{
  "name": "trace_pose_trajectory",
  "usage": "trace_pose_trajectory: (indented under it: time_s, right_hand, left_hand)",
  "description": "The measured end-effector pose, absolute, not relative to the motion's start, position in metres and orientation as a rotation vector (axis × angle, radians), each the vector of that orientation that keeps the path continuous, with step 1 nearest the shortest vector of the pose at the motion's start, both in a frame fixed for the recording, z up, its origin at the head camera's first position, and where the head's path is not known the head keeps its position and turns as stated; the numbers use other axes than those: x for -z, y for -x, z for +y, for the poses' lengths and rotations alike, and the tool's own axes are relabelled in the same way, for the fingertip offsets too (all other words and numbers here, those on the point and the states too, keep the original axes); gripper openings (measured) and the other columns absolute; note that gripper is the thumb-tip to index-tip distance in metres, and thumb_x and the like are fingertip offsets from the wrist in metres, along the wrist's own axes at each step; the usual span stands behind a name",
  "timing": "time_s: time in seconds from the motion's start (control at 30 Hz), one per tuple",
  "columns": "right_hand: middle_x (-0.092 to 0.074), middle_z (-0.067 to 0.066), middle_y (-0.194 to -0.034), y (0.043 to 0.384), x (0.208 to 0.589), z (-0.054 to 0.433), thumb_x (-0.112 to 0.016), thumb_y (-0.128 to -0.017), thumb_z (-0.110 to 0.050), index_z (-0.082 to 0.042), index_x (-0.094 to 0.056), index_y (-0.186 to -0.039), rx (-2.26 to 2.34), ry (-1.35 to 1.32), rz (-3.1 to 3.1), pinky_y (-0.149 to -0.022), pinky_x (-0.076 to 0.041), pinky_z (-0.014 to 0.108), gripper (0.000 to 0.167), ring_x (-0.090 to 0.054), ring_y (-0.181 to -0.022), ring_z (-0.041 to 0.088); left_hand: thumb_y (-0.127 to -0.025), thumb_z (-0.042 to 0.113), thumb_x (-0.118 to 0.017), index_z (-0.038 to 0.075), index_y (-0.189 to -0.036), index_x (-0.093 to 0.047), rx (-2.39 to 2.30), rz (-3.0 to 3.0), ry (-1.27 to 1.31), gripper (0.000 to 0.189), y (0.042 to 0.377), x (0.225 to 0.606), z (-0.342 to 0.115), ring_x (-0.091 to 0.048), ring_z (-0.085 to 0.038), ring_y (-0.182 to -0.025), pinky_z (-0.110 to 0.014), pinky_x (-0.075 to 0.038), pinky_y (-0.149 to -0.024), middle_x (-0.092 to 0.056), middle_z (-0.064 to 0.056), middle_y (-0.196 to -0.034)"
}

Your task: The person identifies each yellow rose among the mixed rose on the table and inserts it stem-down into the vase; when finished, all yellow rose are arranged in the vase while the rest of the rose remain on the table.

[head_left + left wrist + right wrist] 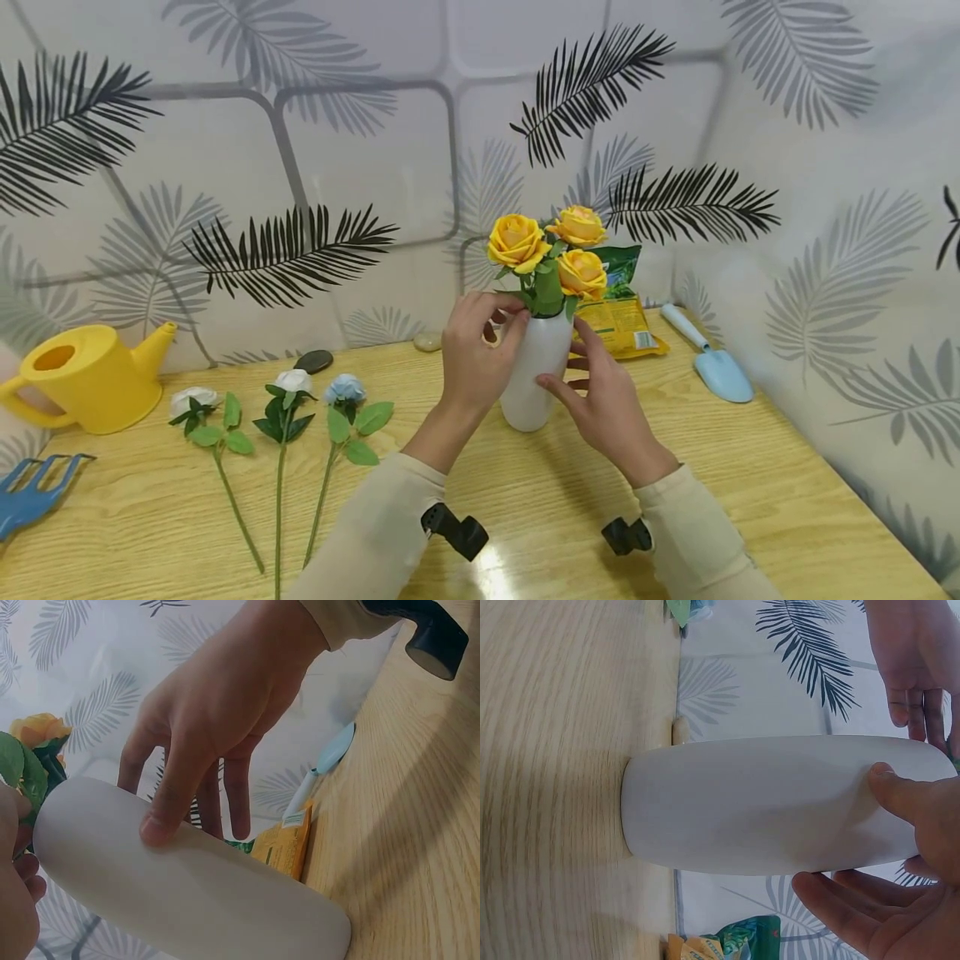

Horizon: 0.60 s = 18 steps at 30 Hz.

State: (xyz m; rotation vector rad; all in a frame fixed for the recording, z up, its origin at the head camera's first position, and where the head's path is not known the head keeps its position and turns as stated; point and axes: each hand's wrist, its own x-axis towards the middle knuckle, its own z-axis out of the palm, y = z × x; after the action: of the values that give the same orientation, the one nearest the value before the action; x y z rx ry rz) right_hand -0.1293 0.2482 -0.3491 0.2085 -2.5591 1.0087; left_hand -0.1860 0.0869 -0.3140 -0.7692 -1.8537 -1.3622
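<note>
A white vase [534, 375] stands upright on the wooden table, holding three yellow roses [517, 243] with green leaves. My right hand [611, 408] grips the vase's upper right side; in the right wrist view its thumb [892, 787] lies on the front and the fingers on the side. At the vase's mouth, my left hand [483, 346] pinches the greenery of a yellow rose between thumb and index finger. The stems inside the vase are hidden.
Two white roses [294, 382] and a blue rose [345, 388] lie at left, near a yellow watering can [93, 379] and a blue hand fork [33, 496]. Behind the vase is a yellow-green packet [618, 325]; a light-blue trowel [720, 373] lies right. Pebbles [313, 361] line the wall.
</note>
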Motion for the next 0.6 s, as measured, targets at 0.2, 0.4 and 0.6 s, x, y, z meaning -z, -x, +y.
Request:
trace_pose_trajectory:
  time_s: [0.2,0.4,0.6]
  right_hand:
    - [-0.058,0.030,-0.135,0.130,0.350,0.249,-0.074,-0.092,-0.021,0.002,-0.025,-0.155,-1.010,-0.210,-2.559,-0.085,-0.060,0.051,0.083,-0.070,-0.106,0.041]
    - [-0.058,0.030,-0.135,0.133,0.351,0.248,-0.073,-0.093,-0.023,0.002,-0.025,-0.155,-1.018,-0.221,-2.567,-0.084,-0.060,0.051,0.082,-0.070,-0.106,0.042]
    - [-0.058,0.029,-0.136,0.136,0.350,0.248,-0.073,-0.093,-0.023,0.001,-0.025,-0.156,-1.027,-0.234,-2.584,-0.085,-0.060,0.052,0.083,-0.070,-0.107,0.042]
  left_hand:
    - [-0.087,0.001,-0.073,0.002,-0.088,-0.070,1.376,-1.812,0.774,0.004,0.187,0.318,0.086,-0.060,-0.026,-0.077,-0.029,-0.049,-0.058,-0.068,-0.012,-0.087]
    - [-0.087,0.002,-0.074,0.001,-0.090,-0.071,1.392,-1.822,0.764,0.004,0.185,0.320,0.079,-0.061,-0.028,-0.079,-0.027,-0.048,-0.061,-0.069,-0.013,-0.088]
    - [-0.088,0.005,-0.075,0.001,-0.093,-0.071,1.385,-1.851,0.752,0.007,0.182,0.321,0.063,-0.063,-0.027,-0.080,-0.027,-0.050,-0.063,-0.070,-0.013,-0.092]
